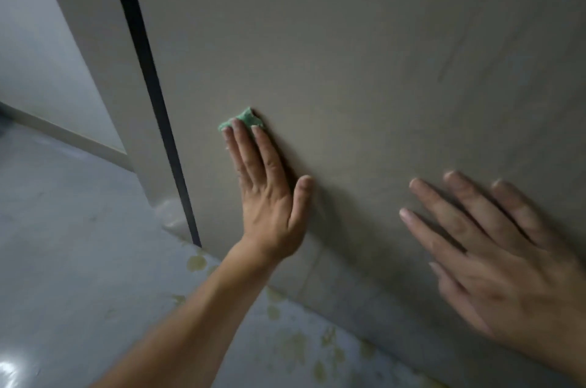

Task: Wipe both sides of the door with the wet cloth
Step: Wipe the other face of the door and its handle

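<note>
**Head view: cloth pinned under left hand, low on door**

Head view. Left hand (269, 197) lay flat on the grey door (348, 54), fingers straight and close together, pressing the green cloth (245, 118) to the panel near the dark edge strip (149, 80). Only a crumpled corner showed past the fingertips; the rest was hidden under the hand. Right hand (507, 260), nearer and to the right, was spread wide at the door, blurred, contact uncertain, wrist cut off. Yellowish blotches (295, 346) marked the floor (79, 260).

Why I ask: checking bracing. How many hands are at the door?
2: left hand presses the green cloth on the door, centre-left; right hand, blurred, open, lower right.
</note>
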The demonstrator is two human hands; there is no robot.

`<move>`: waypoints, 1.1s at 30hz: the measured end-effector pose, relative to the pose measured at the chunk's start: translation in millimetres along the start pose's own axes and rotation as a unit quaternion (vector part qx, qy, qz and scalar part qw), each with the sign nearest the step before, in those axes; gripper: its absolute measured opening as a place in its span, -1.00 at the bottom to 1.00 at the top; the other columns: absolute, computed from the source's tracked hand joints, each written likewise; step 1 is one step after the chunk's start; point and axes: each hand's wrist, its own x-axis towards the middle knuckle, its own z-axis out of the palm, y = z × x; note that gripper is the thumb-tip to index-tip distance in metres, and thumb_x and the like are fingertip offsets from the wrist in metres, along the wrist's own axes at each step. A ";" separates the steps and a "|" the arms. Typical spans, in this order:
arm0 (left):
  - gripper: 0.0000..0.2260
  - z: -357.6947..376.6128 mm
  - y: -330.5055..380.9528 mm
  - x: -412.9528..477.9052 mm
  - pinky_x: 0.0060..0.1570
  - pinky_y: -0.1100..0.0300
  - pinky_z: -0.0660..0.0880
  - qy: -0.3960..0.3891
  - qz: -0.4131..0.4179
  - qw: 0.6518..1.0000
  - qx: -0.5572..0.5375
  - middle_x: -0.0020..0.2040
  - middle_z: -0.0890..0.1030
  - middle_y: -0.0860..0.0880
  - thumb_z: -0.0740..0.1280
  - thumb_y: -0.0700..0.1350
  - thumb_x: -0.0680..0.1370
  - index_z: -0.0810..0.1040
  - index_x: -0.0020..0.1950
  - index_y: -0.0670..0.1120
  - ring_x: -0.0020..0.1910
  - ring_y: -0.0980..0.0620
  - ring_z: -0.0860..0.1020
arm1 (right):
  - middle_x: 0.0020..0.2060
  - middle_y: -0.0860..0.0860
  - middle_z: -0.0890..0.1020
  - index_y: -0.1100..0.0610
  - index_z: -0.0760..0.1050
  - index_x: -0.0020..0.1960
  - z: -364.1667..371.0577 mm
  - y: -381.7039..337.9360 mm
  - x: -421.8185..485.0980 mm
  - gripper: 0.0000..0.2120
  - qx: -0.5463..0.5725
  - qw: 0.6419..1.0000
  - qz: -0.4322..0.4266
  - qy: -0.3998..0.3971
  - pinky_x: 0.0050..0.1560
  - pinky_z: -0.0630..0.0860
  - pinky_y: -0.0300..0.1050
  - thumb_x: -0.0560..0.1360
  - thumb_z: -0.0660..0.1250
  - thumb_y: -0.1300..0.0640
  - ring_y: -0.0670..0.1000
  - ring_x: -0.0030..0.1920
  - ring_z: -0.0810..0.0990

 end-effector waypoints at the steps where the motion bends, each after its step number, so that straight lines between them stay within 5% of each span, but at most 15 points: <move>1: -0.29 -0.2 7.5 -0.1 0.58 -0.19 -0.27 -0.010 0.015 1.000 0.003 0.60 -0.22 -0.38 -0.07 0.19 0.71 -0.18 0.61 -0.32 0.60 -0.29 -0.31 | 0.59 0.11 0.27 0.14 0.40 0.52 -2.2 4.8 -4.6 -0.40 0.001 1.000 0.008 0.006 0.61 0.04 0.14 0.50 0.29 0.05 0.16 0.60 0.21; 6: -0.34 20.0 84.9 -11.7 0.61 -0.12 -0.23 -0.060 0.221 0.971 0.070 0.65 -0.32 -0.16 -0.03 0.17 0.71 -0.24 0.66 -0.12 0.64 -0.26 -0.25 | 0.60 0.10 0.26 0.14 0.39 0.53 -9.3 21.6 -12.2 -0.37 -0.008 1.000 0.009 0.024 0.61 0.06 0.12 0.48 0.31 0.03 0.14 0.60 0.21; 16: -0.35 -63.8 158.0 164.9 0.59 -0.15 -0.27 0.040 0.193 0.979 0.053 0.64 -0.17 -0.30 0.03 0.07 0.68 -0.17 0.64 -0.20 0.63 -0.30 -0.24 | 0.57 0.12 0.31 0.17 0.42 0.50 -47.8 92.0 4.8 -0.40 -0.018 0.987 0.086 0.131 0.60 0.08 0.16 0.49 0.26 0.02 0.17 0.59 0.22; 24: -0.38 -54.6 231.9 158.3 0.62 -0.12 -0.21 -0.006 0.315 0.944 0.094 0.67 -0.22 -0.17 -0.04 0.12 0.72 -0.13 0.66 -0.17 0.65 -0.24 -0.19 | 0.54 0.14 0.36 0.15 0.43 0.48 -82.4 144.3 -15.1 -0.45 -0.051 0.968 0.172 0.176 0.58 0.13 0.18 0.52 0.25 0.02 0.18 0.55 0.28; 30: -0.38 -74.7 257.8 210.3 0.60 -0.08 -0.27 0.039 0.265 0.960 0.081 0.67 -0.17 -0.17 0.00 0.10 0.70 -0.12 0.67 -0.15 0.65 -0.23 -0.22 | 0.56 0.15 0.32 0.14 0.38 0.52 -98.2 173.7 -20.5 -0.44 -0.061 0.958 0.206 0.190 0.55 0.17 0.25 0.55 0.22 -0.01 0.21 0.56 0.26; 33: -0.39 -63.4 310.1 210.0 0.61 -0.12 -0.21 0.041 0.306 0.949 0.061 0.66 -0.10 -0.16 0.07 0.06 0.67 -0.01 0.66 -0.15 0.66 -0.23 -0.17 | 0.58 0.14 0.29 0.12 0.37 0.53 -106.0 188.5 -23.0 -0.44 -0.067 0.954 0.222 0.191 0.57 0.11 0.25 0.57 0.20 -0.02 0.20 0.58 0.23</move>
